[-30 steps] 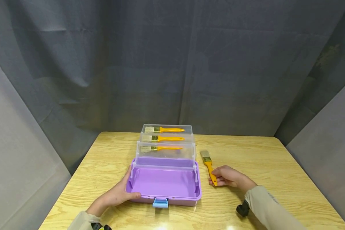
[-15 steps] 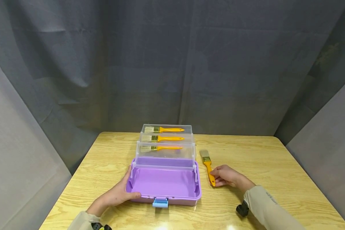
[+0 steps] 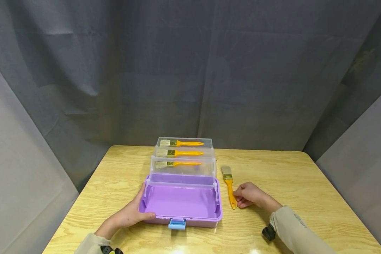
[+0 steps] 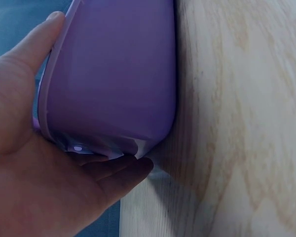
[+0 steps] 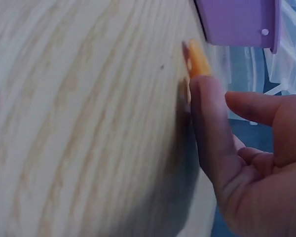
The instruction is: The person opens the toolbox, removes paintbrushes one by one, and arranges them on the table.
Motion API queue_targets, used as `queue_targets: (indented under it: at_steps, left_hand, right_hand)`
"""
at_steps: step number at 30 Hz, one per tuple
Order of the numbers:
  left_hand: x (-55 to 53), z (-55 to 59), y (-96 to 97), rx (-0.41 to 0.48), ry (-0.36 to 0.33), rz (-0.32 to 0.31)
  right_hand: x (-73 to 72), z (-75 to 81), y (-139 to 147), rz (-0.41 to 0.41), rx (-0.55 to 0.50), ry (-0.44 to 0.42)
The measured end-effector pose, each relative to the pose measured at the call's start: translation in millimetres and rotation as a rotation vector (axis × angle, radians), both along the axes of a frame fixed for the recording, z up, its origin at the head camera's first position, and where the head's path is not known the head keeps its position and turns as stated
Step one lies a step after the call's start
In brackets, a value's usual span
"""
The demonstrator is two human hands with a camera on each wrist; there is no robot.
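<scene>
A purple storage box (image 3: 181,203) with a blue latch stands unfolded on the table. My left hand (image 3: 130,211) holds its left side, thumb on the front rim and fingers along the side wall. In the left wrist view the fingers bend round a corner of the box. To the right of the box a paintbrush (image 3: 230,187) with a yellow handle lies on the wood, bristles pointing away. My right hand (image 3: 249,194) is beside the handle, fingertips at its right edge. In the right wrist view, thumb and index finger are apart, the handle end beyond the thumb.
Clear stepped trays (image 3: 206,165) rise behind the purple base. Each carries a paintbrush lying sideways: top (image 3: 188,143), middle (image 3: 188,153) and lower (image 3: 185,163). The wooden table (image 3: 292,183) extends to the right. A dark curtain (image 3: 177,70) hangs behind it.
The paintbrush, earlier in my right fingers, now lies turned straighter with its handle end nearer me. My right fingertips have come off round the handle. Left hand and box are unmoved.
</scene>
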State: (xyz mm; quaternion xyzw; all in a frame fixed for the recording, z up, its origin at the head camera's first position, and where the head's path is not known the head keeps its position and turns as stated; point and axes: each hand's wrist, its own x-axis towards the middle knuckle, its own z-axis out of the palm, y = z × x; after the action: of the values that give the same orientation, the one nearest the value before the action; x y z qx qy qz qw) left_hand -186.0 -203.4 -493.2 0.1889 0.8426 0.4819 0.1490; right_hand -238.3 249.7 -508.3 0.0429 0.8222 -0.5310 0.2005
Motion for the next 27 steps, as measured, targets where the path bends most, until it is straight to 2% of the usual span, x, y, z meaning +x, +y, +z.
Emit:
queue_targets:
  at_steps: [2, 5, 14, 19, 22, 25, 27]
  left_hand:
    - [0.4, 0.7, -0.2, -0.003, 0.0, 0.001]
    - [0.6, 1.3, -0.3, -0.006, 0.001, 0.002]
    - [0.0, -1.1, -0.3, -0.015, -0.002, 0.012]
    - [-1.8, -0.3, -0.5, -0.013, 0.01, 0.007]
    - [-1.5, -0.7, -0.4, -0.013, 0.002, 0.004]
    - [-0.1, -1.1, -0.4, -0.02, 0.003, 0.007]
    - [-0.8, -2.1, -0.2, -0.015, 0.006, 0.005]
  right_hand:
    - [0.3, 5.1, -3, 0.002, 0.033, 0.043]
    - [-0.2, 17.2, -10, 0.043, 0.11, 0.166]
    - [-1.9, 62.0, -45, 0.228, 0.353, 0.689]
    - [-6.0, 74.6, -70, 0.334, 0.515, 0.906]
    - [-6.8, 77.8, -79, 0.383, 0.624, 0.992]
    - [-5.4, 80.4, -86, 0.452, 0.666, 1.047]
    - [-5.3, 82.2, -91, 0.515, 0.683, 1.049]
